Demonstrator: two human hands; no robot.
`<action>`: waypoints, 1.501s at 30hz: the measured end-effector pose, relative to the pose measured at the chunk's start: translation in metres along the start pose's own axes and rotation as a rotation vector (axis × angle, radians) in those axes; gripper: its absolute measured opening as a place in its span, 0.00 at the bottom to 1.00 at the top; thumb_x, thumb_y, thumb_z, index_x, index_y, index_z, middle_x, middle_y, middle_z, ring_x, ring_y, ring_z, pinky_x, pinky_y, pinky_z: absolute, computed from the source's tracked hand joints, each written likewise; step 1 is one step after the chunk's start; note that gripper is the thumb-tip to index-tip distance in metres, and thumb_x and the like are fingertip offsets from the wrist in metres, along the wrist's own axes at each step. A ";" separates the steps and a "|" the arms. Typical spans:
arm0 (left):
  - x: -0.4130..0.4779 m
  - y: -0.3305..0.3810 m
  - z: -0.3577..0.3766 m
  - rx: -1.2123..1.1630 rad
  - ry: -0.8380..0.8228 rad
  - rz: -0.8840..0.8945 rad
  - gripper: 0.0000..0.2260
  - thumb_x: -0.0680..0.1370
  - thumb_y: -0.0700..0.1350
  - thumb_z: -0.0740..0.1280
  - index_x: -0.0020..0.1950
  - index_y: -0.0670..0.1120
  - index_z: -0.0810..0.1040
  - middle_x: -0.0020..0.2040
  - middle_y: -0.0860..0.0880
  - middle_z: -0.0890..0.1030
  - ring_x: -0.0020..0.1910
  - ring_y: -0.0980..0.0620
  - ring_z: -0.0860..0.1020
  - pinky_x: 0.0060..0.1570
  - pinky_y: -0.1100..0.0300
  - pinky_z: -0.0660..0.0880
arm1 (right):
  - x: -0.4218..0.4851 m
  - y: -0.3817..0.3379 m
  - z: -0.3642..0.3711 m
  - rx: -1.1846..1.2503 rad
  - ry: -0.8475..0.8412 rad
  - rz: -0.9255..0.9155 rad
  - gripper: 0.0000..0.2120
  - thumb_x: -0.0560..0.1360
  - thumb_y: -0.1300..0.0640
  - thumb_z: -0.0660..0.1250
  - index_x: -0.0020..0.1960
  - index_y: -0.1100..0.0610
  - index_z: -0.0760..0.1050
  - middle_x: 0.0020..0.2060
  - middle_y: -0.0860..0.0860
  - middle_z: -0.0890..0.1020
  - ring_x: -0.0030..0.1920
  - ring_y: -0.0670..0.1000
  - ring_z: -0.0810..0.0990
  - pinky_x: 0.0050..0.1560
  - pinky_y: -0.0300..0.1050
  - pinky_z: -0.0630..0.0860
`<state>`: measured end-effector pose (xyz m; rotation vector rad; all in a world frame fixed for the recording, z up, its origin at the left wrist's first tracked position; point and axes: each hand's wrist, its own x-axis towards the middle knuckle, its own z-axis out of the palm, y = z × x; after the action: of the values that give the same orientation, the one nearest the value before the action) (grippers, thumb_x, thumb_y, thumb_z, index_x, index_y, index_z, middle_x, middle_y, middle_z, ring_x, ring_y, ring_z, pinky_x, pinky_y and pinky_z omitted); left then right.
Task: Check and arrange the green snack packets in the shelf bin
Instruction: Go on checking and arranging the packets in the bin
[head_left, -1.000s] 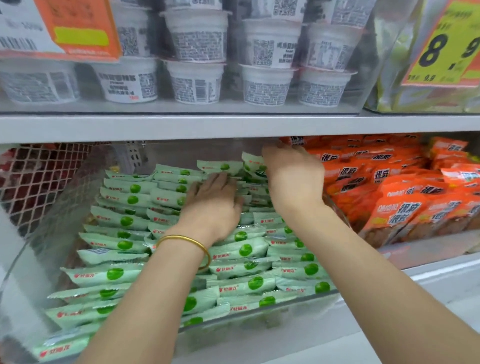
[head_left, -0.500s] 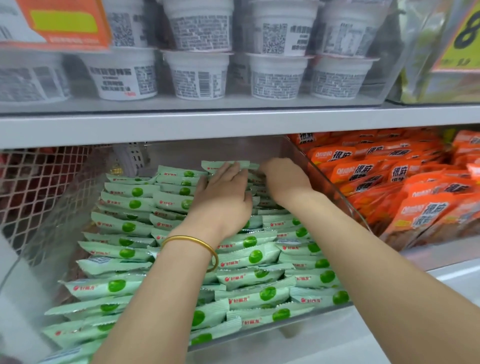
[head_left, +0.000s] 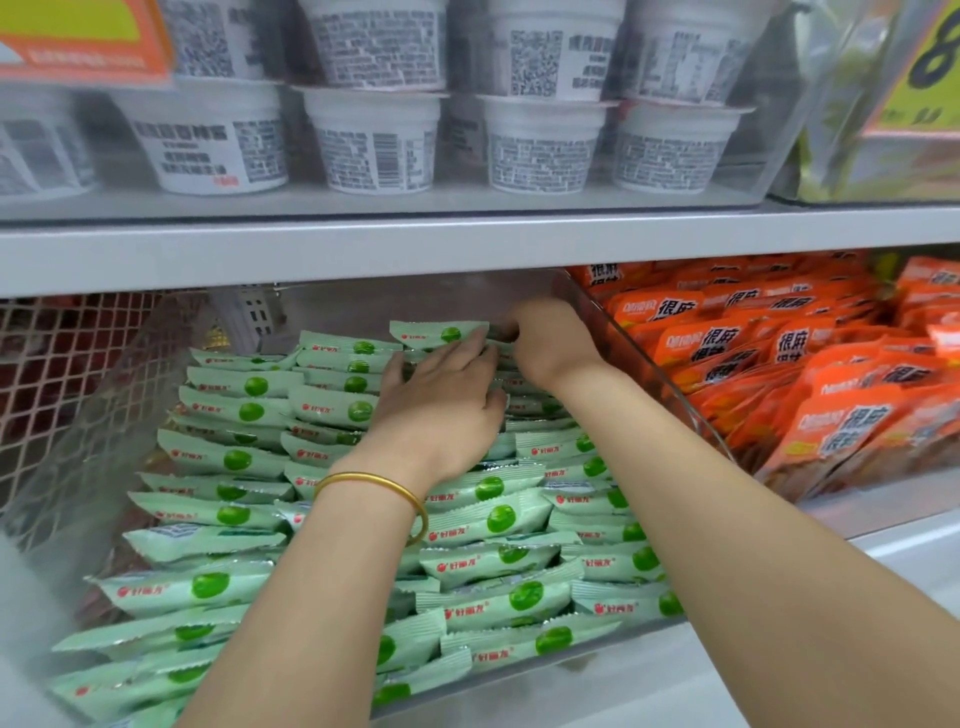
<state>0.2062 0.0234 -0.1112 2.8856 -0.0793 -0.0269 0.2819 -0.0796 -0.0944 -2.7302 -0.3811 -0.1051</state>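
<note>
Orange foil snack packets (head_left: 779, 364) lie right of the fingers (head_left: 457, 353), white printed plastic cups (head_left: 374, 140) stacked on a grey shelf (head_left: 467, 244) above, white wire mesh (head_left: 67, 374) leftward

- The right hand's (head_left: 556, 340) fingers curl out of sight at the back of the bin (head_left: 571, 657); we cannot tell whether they grip anything.
- The left hand (head_left: 441, 405) and both forearms cover the green packets (head_left: 488, 519) beneath them.
- The front-left packets blur and run off the bottom edge.
- The cups' (head_left: 374, 140) print is too blurred for us to read; the top edge cuts the upper row.
- The orange tag (head_left: 78, 41) and yellow tag (head_left: 924, 67) are cropped.
- We cannot identify the red goods behind the mesh (head_left: 62, 364).
</note>
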 end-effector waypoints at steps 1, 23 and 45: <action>0.000 0.000 0.000 0.010 -0.003 0.001 0.23 0.82 0.53 0.47 0.78 0.53 0.49 0.78 0.58 0.43 0.76 0.56 0.45 0.74 0.47 0.39 | -0.004 0.001 0.000 0.005 0.015 -0.003 0.15 0.77 0.68 0.56 0.59 0.63 0.76 0.57 0.59 0.78 0.59 0.59 0.76 0.58 0.49 0.74; -0.090 0.021 -0.032 -0.660 0.467 0.109 0.08 0.77 0.42 0.67 0.55 0.48 0.77 0.49 0.53 0.81 0.48 0.53 0.80 0.50 0.60 0.76 | -0.148 0.010 -0.048 0.417 0.482 -0.488 0.21 0.68 0.72 0.56 0.55 0.62 0.80 0.55 0.56 0.79 0.56 0.48 0.75 0.61 0.32 0.66; -0.102 0.025 -0.029 -1.053 0.148 0.162 0.29 0.73 0.35 0.70 0.70 0.49 0.63 0.60 0.54 0.78 0.53 0.56 0.81 0.51 0.61 0.78 | -0.147 0.023 -0.035 1.213 0.087 -0.211 0.16 0.79 0.66 0.58 0.57 0.49 0.77 0.57 0.51 0.81 0.55 0.52 0.80 0.52 0.50 0.78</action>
<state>0.1042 0.0126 -0.0761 1.8165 -0.1997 0.1337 0.1469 -0.1501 -0.0881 -1.4856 -0.4884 -0.0262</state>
